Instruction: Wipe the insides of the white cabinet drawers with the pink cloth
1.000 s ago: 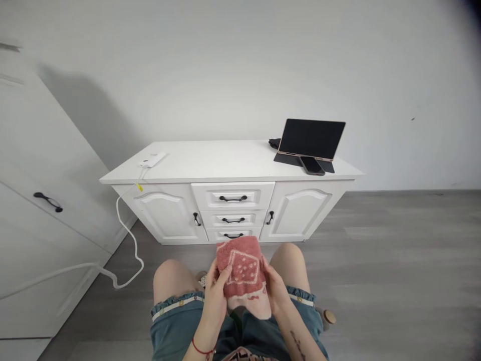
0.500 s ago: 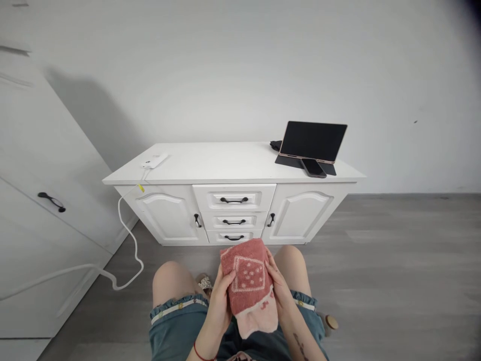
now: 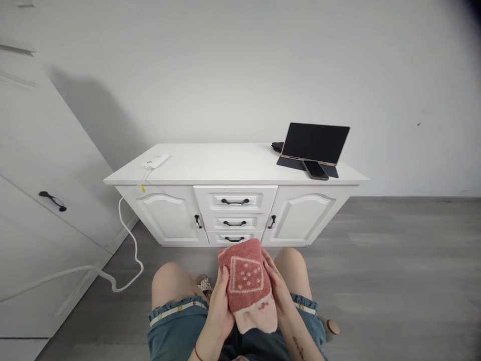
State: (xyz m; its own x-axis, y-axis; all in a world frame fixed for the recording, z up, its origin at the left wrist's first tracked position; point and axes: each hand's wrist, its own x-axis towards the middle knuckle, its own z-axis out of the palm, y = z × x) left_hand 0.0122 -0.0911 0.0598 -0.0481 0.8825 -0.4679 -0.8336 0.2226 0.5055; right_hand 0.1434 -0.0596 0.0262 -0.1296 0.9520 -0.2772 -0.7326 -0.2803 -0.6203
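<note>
A white sideboard [image 3: 233, 170] stands far across the grey floor, with a dark tablet [image 3: 317, 143] propped on its right end and a phone [image 3: 314, 169] lying just in front of it. A white cable [image 3: 126, 235] hangs from the sideboard's left end to the floor.

Near the camera, over the person's lap, a folded red fuzzy sock [image 3: 246, 281] with a pale pink cuff is pressed between both palms. The left hand [image 3: 220, 306] cups its left edge, fingers wrapped; the right hand [image 3: 277, 288] lies flat along the right edge. Held only by side pressure, the fold could spring open or the sock slide down between the knees.
</note>
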